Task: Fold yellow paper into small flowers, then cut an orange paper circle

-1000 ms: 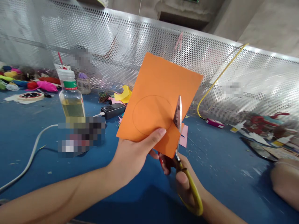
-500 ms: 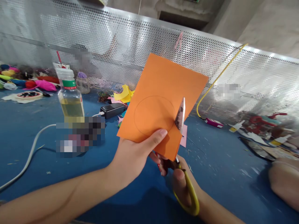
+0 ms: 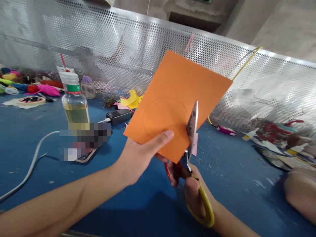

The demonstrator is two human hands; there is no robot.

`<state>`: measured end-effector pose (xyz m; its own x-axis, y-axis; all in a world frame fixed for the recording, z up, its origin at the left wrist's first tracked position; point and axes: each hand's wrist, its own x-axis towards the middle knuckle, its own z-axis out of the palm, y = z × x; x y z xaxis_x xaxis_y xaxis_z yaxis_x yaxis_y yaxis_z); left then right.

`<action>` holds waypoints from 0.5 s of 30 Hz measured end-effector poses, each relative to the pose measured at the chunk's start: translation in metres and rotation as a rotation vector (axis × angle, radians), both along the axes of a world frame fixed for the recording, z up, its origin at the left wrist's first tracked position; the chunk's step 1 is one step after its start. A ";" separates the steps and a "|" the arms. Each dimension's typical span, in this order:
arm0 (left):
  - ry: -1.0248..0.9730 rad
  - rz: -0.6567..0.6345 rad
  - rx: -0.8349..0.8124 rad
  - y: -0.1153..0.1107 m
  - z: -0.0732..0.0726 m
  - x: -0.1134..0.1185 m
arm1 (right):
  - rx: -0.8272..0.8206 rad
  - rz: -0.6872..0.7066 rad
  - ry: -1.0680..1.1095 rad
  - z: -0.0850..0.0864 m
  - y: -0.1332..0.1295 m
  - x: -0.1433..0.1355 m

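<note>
My left hand grips a sheet of orange paper by its lower left part, thumb on the front and fingers behind. A thin drawn circle shows on the paper, left of the blades. In my right hand is a pair of scissors with one yellow and one red handle. Its blades are apart and point upward, one in front of the paper at its lower right edge, beside the circle's right side. The other blade is hidden behind the sheet.
On the blue table a bottle of yellowish liquid, a black device and yellow paper scraps stand to the left. A pink box and glue bottles lie right. Behind runs a perforated metal panel. Someone's limb rests at right.
The orange paper has tilted further clockwise, its upper corners shifting up and right. The scissors have opened wider, and more of the front blade shows.
</note>
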<state>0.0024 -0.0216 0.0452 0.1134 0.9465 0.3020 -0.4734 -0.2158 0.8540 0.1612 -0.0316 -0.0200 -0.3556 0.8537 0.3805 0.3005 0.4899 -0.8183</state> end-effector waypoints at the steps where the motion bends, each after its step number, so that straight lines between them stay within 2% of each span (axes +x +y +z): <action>1: -0.056 0.021 0.063 0.004 0.004 -0.004 | -0.009 0.015 0.011 0.003 0.000 0.002; 3: -0.155 0.007 0.143 0.013 0.013 -0.015 | -0.037 0.040 0.014 0.009 0.000 0.005; 4: -0.145 -0.003 0.153 0.017 0.017 -0.022 | -0.059 0.054 -0.003 0.012 0.000 0.006; 6: 0.009 -0.106 0.075 0.025 0.025 -0.037 | -0.092 0.070 -0.023 0.017 0.000 0.008; 9: 0.346 -0.244 -0.009 0.036 0.032 -0.057 | -0.108 0.077 -0.023 0.020 0.001 0.009; 11: 0.465 -0.198 -0.017 0.042 0.034 -0.066 | -0.119 0.075 -0.027 0.022 0.003 0.010; 15: 0.480 -0.062 -0.040 0.050 0.037 -0.076 | -0.121 0.096 -0.079 0.027 0.006 0.016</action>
